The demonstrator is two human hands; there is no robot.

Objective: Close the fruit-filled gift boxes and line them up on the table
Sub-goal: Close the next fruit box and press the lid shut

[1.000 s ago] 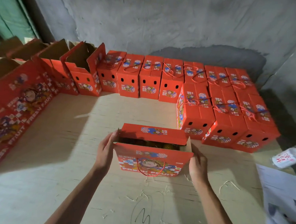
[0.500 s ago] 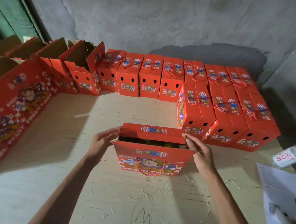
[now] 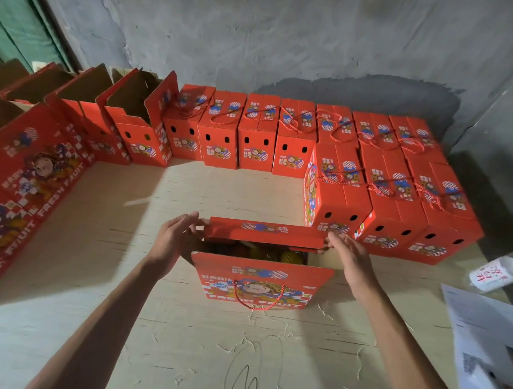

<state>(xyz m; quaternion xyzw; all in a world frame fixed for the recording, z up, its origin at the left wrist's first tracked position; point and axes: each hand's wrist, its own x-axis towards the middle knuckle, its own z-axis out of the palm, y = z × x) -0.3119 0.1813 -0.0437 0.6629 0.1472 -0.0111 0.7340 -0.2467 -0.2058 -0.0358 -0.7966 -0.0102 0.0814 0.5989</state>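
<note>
A red fruit gift box stands open on the wooden table in front of me, its rope handle hanging down the near panel. Yellow and dark fruit shows inside. The far lid flap lies tilted over the opening. My left hand pinches the flap's left end and my right hand pinches its right end. Several closed boxes stand in a row along the wall, and three more closed boxes form a second row at the right.
Open boxes with raised flaps continue the back row to the left. A large red box lies along the left edge. A plastic bottle and printed papers lie at the right edge. A grey wall runs behind.
My hands went from the box's sides up to the ends of the far flap. The flap has come forward over the opening.
</note>
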